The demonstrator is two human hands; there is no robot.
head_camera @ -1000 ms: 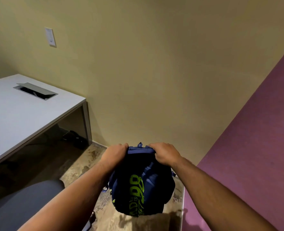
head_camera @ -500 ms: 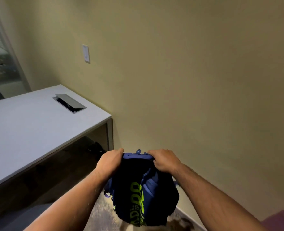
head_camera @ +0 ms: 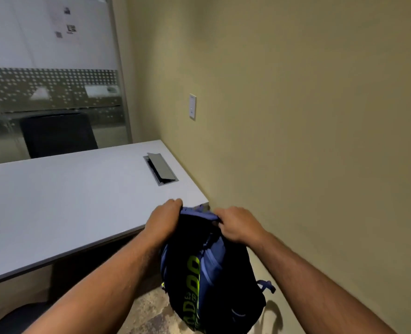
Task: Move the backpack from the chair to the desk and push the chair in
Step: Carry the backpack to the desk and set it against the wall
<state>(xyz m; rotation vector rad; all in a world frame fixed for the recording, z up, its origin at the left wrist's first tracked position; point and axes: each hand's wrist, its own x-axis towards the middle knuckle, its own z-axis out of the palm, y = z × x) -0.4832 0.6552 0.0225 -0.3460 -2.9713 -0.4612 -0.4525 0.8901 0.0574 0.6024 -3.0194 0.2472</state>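
Note:
A dark blue backpack (head_camera: pixel 211 273) with neon green lettering hangs in the air in front of me, just off the near right corner of the white desk (head_camera: pixel 67 201). My left hand (head_camera: pixel 163 220) grips its top edge on the left, over the desk's corner. My right hand (head_camera: pixel 238 225) grips the top edge on the right. The bag's bottom hangs below desk height, above the floor. A dark chair seat (head_camera: pixel 18 317) shows at the bottom left, in front of the desk.
A cable hatch (head_camera: pixel 161 168) with its lid raised sits in the desk near the yellow wall (head_camera: pixel 296 141). A second black chair (head_camera: pixel 57 135) stands behind the desk before a frosted glass partition (head_camera: pixel 50 90). A wall plate (head_camera: pixel 192 106) is above the desk.
My view has swung left and up, bringing the desk, far chair and glass partition into sight. Both hands have carried the backpack up to the desk's corner.

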